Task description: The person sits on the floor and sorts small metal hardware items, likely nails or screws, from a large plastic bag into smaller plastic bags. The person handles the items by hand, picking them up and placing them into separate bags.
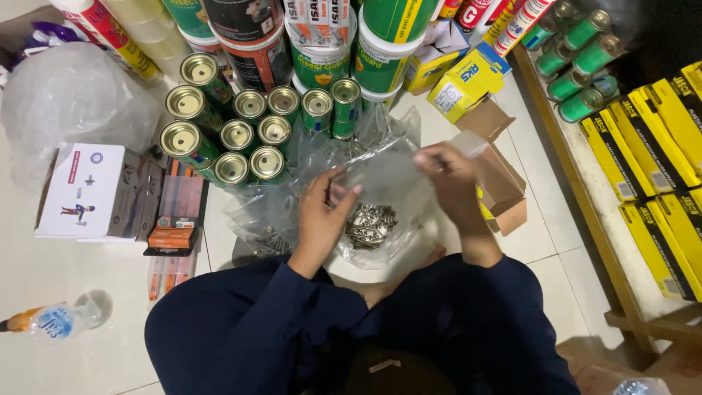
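We pinch the clear plastic bag [380, 175] at its mouth, left hand [322, 216] and right hand [453, 183] each clenched on the thin, slippery film; small metal parts [369, 223] weigh its bottom, over the floor. Green cans [241, 132] crowd close behind, a cardboard box [504, 194] sits just right

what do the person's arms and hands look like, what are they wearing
Both arms wear dark navy long sleeves, loose and creased, pushed up to end just above the wrists. The left hand and right hand are bare: no gloves, and no rings or watch visible.
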